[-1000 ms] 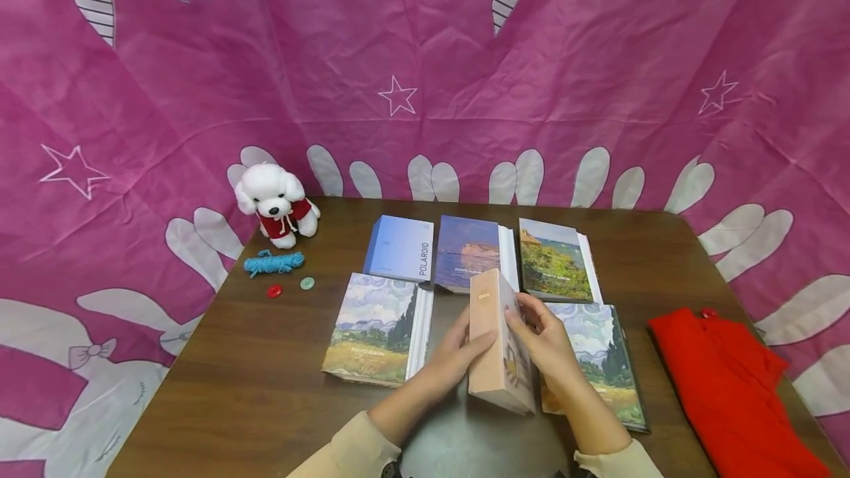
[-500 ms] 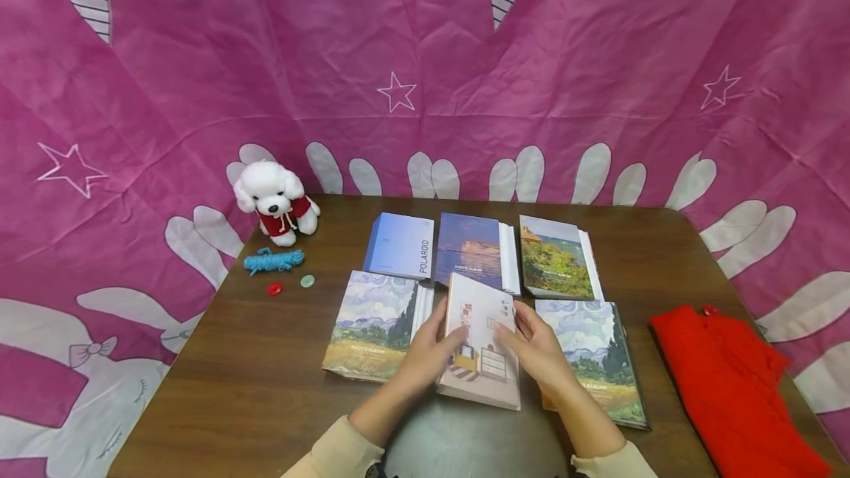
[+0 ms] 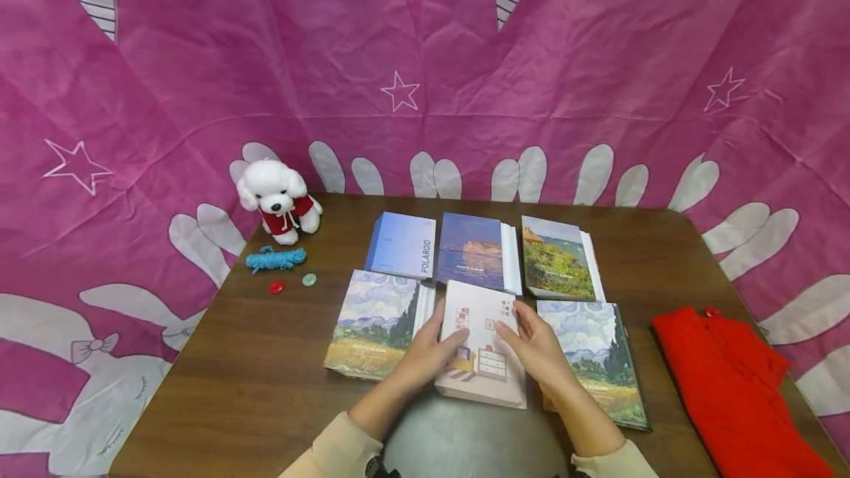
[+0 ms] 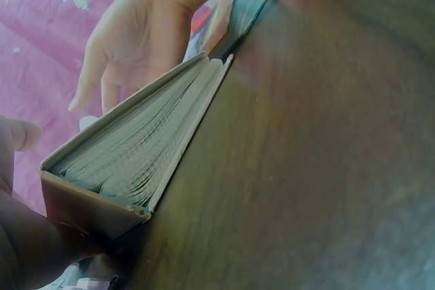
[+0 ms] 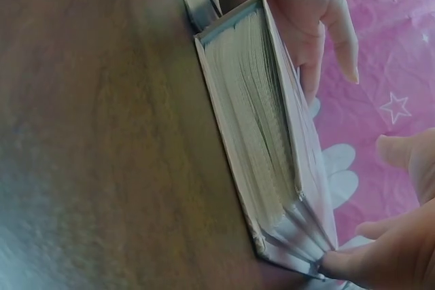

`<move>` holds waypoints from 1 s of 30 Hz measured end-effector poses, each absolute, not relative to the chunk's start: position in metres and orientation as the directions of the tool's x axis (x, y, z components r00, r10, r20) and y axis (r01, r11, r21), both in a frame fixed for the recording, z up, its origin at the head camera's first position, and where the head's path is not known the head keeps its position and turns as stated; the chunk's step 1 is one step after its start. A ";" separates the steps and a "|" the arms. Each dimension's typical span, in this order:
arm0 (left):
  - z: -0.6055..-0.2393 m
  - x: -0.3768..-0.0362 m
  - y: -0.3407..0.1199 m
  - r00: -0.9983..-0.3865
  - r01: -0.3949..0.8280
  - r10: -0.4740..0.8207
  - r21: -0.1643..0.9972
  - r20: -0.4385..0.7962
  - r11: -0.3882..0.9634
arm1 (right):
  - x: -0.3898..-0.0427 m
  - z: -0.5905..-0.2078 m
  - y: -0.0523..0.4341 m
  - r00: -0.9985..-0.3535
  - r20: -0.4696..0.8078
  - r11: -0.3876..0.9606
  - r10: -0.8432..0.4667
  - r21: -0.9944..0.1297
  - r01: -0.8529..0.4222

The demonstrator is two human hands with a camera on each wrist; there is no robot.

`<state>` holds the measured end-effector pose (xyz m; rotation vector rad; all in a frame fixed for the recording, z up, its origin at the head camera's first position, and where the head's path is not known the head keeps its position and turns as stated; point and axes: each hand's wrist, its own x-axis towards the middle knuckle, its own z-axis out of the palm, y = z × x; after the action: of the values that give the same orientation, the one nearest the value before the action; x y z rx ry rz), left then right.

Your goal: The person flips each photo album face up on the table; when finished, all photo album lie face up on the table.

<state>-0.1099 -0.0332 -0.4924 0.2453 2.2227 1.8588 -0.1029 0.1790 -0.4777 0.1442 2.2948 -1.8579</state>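
A pale pink photo album (image 3: 479, 382) with a drawn room on its cover lies flat on the table. My left hand (image 3: 428, 349) holds its spine side, and my right hand (image 3: 541, 345) holds its page-edge side. Both thumbs are over the cover in the head view. In the left wrist view, the album's page block (image 4: 136, 140) faces the camera. The right wrist view shows fingers (image 5: 350, 263) against the album's edge. Photo albums with landscape covers flank it, one left (image 3: 375, 323) and one right (image 3: 594, 360), the latter partly behind my right hand.
Behind stand a blue Polaroid album (image 3: 402, 246), a sea-cliff album (image 3: 470, 249) and a garden album (image 3: 558, 260). A white toy dog (image 3: 274, 198), blue cord (image 3: 275, 259), and red (image 3: 276, 287) and green (image 3: 309, 279) buttons are left. Red cloth (image 3: 730, 382) lies right.
Both hands have turned the pink album from spine-up to cover-up and lowered it flat between the two landscape albums. The other objects have stayed in place.
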 end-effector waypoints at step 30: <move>-0.461 -0.128 -0.001 -0.955 0.209 0.262 0.939 0.137 0.273 | -0.091 -0.448 0.250 -0.996 -0.057 0.276 0.072 -0.958 0.075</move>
<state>-0.1280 -0.0007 -0.4608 0.4572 2.4699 1.8109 -0.0907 0.2500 -0.4484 0.1442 2.5082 -1.8828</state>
